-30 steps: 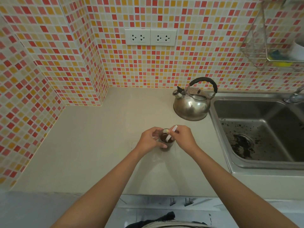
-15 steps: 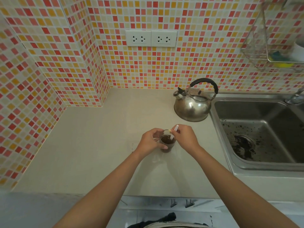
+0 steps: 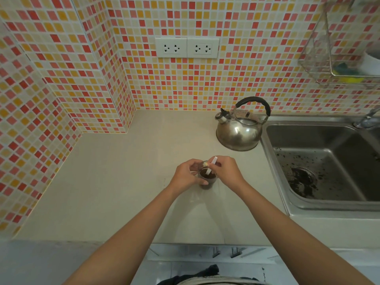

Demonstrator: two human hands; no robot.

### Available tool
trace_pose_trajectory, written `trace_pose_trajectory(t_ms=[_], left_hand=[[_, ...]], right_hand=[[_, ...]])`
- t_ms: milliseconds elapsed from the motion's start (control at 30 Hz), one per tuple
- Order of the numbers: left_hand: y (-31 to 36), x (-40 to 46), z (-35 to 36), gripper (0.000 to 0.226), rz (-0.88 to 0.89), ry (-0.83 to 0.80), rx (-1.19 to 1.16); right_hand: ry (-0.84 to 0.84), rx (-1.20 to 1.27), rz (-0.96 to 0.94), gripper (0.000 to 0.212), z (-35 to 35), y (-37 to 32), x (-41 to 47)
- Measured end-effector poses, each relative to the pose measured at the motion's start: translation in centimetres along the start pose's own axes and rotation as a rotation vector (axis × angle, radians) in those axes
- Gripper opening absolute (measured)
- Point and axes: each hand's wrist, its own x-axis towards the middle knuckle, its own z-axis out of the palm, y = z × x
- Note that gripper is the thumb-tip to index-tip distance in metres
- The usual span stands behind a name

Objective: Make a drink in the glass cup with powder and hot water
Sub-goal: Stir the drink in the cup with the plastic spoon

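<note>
A small glass cup [image 3: 208, 180] holding dark brown liquid stands on the beige counter [image 3: 123, 182] in the middle of the head view. My left hand [image 3: 186, 175] wraps around the cup's left side. My right hand [image 3: 225, 169] pinches a white stirring stick [image 3: 211, 166] whose lower end dips into the drink and whose top pokes out above my fingers. A steel kettle [image 3: 239, 131] with a black handle sits behind the cup, to the right, apart from both hands.
A steel sink [image 3: 322, 161] speckled with dark grounds lies at the right, with a tap [image 3: 368, 120] at its back corner. A wire rack [image 3: 345, 56] hangs on the tiled wall above it. Two wall sockets [image 3: 187, 47] sit above the counter.
The white stick has shifted inside the cup, tilting steeper and then leaning right again, as my right hand moves it. My left hand stays on the cup.
</note>
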Motion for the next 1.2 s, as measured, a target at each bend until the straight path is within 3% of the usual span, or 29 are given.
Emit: trace_pose_trajectory(t_ms=[133,300,500,633,800,967,1200], left_hand=[[0.2,-0.1,0.0,0.071,-0.006,-0.002,0.008],[0.2,-0.1,0.0,0.071,-0.006,0.000,0.001],[0.3,-0.1,0.1,0.072,-0.012,-0.004,0.025],[0.1,-0.1,0.0,0.072,-0.009,0.002,0.005],[0.3,-0.1,0.1,0.072,-0.011,-0.002,0.022],[0.1,-0.1,0.1,0.070,-0.004,-0.007,0.011],[0.0,0.1,0.1,0.070,-0.004,-0.002,0.040]], right_hand=[[0.072,-0.105,0.037,0.018,-0.7,0.5,0.4],[-0.032,-0.018,0.008,0.013,0.0,-0.2,0.0],[0.043,-0.121,0.054,0.017,-0.5,0.4,0.3],[-0.010,-0.008,0.039,0.013,-0.1,-0.1,0.2],[0.047,-0.076,0.041,0.014,-0.7,0.3,0.5],[-0.039,0.003,0.069,0.015,0.2,0.0,0.6],[0.073,-0.070,0.069,0.016,-0.6,0.9,0.8]])
